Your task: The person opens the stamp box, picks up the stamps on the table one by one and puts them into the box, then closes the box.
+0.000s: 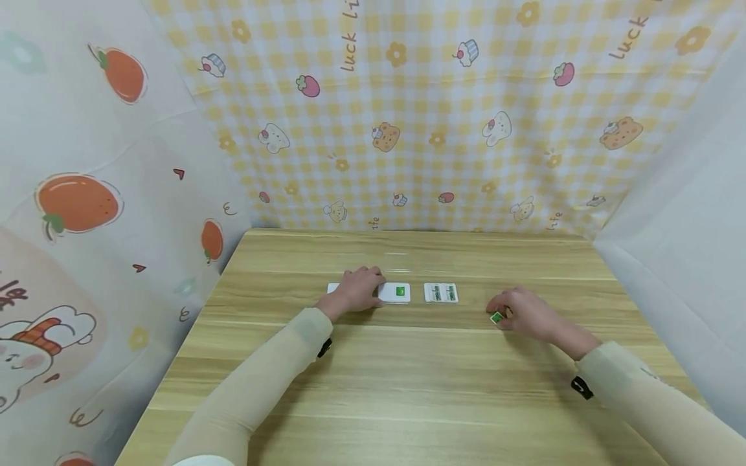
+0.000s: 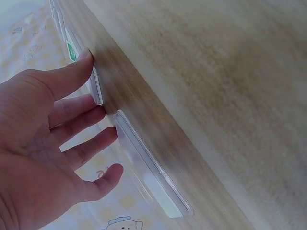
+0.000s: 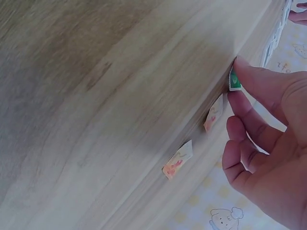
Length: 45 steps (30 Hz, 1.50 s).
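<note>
Right hand (image 1: 526, 314) pinches a small green piece (image 1: 496, 318) between thumb and forefinger, its other fingers loosely bent; the piece shows tilted, one corner toward the near edge of the surface (image 1: 408, 388). Both are right of the surface's middle, with the right edge farther out. Toward the left edge and slightly nearer the far edge lies a white card (image 1: 388, 295) bearing a green square (image 1: 400, 291). Its long axis runs left to right, roughly along the far edge. Between card and piece sits a pair of picture cards (image 1: 436, 294), apart from both.

Nearer the white card is the left hand (image 1: 357, 290): its fingers are spread, not wrapped round anything, with the thumb at the card's near side. Another white card (image 2: 153, 179) lies on that hand's other side, toward the left edge. Beside the right hand's fingers, the right wrist view shows two small orange-marked pieces (image 3: 178, 161) lying apart.
</note>
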Each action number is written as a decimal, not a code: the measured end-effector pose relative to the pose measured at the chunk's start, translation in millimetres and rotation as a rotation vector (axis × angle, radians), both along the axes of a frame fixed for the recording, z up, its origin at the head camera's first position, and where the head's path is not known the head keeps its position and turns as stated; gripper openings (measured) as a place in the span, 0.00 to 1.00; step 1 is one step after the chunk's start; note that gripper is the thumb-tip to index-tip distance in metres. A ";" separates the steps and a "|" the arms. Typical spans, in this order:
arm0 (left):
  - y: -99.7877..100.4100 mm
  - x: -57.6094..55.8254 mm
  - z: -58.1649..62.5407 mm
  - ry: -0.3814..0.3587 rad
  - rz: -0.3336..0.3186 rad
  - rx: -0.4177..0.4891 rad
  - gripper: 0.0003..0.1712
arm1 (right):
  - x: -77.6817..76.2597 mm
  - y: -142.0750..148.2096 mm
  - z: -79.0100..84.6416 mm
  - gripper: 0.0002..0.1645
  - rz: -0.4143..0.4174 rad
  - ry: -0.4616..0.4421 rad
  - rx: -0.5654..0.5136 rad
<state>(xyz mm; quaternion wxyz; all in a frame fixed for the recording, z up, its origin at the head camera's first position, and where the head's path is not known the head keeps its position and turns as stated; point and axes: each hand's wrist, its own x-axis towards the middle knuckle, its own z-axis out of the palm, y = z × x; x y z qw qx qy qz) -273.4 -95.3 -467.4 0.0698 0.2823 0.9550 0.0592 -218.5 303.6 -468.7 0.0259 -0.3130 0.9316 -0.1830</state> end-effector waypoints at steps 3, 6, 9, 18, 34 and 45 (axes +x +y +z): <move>0.5 0.0 0.8 0.007 -0.002 -0.009 0.33 | 1.1 -2.0 3.0 0.17 -0.026 -0.028 -0.017; 0.5 -0.2 1.1 0.011 -0.006 -0.017 0.32 | 2.2 -3.1 5.4 0.16 -0.060 -0.062 -0.011; 0.2 -0.5 0.7 0.008 -0.006 -0.021 0.32 | 2.6 -3.2 5.5 0.15 -0.093 -0.083 0.004; -1.5 -1.0 1.4 0.011 0.003 -0.017 0.32 | 1.0 -6.4 5.2 0.15 -0.132 -0.056 0.045; -0.2 -0.6 0.6 0.007 -0.006 -0.001 0.30 | -0.5 -22.9 11.5 0.13 -0.136 -0.063 -0.039; 0.6 -1.3 -2.1 0.009 0.001 -0.010 0.31 | -4.2 -52.1 27.3 0.11 -0.143 -0.091 -0.082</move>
